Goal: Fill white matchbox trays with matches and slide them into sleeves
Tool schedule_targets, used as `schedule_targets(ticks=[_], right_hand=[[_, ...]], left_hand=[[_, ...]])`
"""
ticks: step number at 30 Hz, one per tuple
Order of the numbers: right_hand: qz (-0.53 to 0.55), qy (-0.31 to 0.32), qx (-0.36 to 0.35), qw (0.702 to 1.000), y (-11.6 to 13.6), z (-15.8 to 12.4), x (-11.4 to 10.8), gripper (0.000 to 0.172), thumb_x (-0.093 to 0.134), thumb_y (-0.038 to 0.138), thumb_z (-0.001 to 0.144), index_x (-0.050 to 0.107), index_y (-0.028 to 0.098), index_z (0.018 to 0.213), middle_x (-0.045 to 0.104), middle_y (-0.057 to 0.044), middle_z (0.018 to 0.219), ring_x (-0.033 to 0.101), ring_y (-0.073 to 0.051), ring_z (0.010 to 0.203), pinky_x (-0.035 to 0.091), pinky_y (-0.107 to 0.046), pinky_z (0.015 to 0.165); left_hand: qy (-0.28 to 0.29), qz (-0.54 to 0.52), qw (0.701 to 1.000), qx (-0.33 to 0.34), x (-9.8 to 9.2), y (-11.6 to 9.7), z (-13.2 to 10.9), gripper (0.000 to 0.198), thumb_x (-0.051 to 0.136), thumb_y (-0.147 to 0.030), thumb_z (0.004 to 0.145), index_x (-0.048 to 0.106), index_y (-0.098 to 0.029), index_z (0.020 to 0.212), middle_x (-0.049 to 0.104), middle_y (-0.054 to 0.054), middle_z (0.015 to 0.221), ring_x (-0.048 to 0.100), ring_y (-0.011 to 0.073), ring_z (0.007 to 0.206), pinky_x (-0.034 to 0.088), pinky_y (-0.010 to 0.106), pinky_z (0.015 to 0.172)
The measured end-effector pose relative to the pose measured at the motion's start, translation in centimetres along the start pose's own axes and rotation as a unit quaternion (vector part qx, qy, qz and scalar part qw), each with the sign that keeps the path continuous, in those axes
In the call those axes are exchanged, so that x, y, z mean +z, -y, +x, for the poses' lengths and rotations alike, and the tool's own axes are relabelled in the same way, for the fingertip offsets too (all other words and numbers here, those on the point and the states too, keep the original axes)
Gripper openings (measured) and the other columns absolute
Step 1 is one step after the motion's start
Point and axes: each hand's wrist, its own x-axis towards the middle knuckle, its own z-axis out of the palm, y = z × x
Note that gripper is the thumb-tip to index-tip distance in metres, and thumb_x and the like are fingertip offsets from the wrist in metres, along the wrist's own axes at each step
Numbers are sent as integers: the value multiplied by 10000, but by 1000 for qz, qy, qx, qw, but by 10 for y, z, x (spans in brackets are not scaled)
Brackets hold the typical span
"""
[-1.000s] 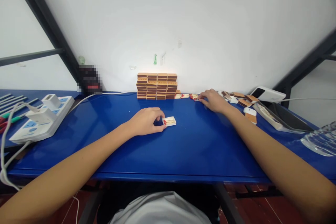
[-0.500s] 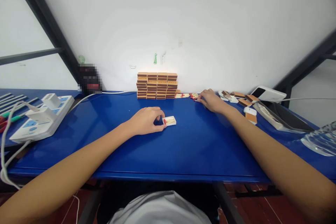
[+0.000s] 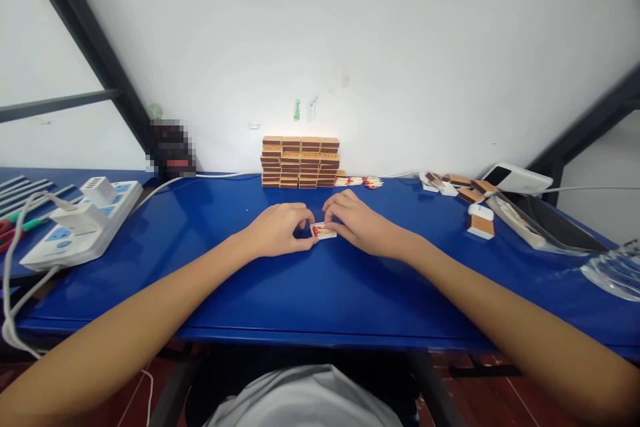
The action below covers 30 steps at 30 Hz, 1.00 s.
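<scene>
A small white matchbox tray [image 3: 330,234] with red-headed matches in it lies on the blue table. My left hand [image 3: 280,230] pinches the tray's left end between thumb and fingers. Over the tray's right part is my right hand [image 3: 357,223], its fingertips pressed together at the matches; whether a match is between them is too small to make out. Behind my hands, a stack of matchboxes [image 3: 300,163] stands against the wall, with loose matches [image 3: 373,183] lying to its right.
On the right lie several matchbox parts [image 3: 470,195], a box with a white case on it [image 3: 481,225], a white device [image 3: 517,178] and a dark pouch [image 3: 555,223]. At the left are a power strip [image 3: 120,203] with cables and green-and-red-handled tools.
My right hand has moved left and nearer, from the loose matches by the wall to the tray. My left hand has stayed at the tray's left end.
</scene>
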Motion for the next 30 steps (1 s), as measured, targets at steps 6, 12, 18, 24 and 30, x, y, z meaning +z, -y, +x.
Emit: schedule_targets(ticks=[6,12,18,24,30], right_hand=[[9,6,6,1000,-4,-3,0,135,593,288,1070,693,222,1008,690,-126,1156,559,-304,1147,503,-475,1012],[37,11,22,999,-13,-3,0,129,635,307,1051,699,220,980,697,-121,1138,561,-303,1152,505,-475,1020],[49,3,16,999,-9,0,5,175,595,345,1073,684,225,983,715,-112,1098,576,-295,1111,508,-455,988],[-72,-98,85,989,-75,-8,-18,217,529,293,1063,725,211,1016,758,-129,1023,630,-308,1012,508,-474,953],[-221,-67,173,957,-166,-41,-38,352,499,209,1008,779,178,1220,765,-186,1160,602,-366,1117,494,-516,982]], left_hand=[[1,2,1000,-4,-1,-1,1,223,766,-387,929,754,-188,1028,698,25,910,633,178,760,434,305,663],[4,-9,1000,-8,-1,-1,0,217,764,-388,928,749,-202,1039,705,15,920,644,174,768,444,302,674],[2,-7,1000,-3,-1,1,0,214,769,-374,920,744,-203,1044,706,18,921,652,176,778,449,298,681],[6,-5,1000,-4,-2,0,0,236,752,-409,931,754,-204,1049,703,23,927,645,173,765,453,303,675],[16,-5,1000,-10,-4,-2,0,259,738,-421,935,764,-201,1069,708,33,947,652,180,778,448,307,653]])
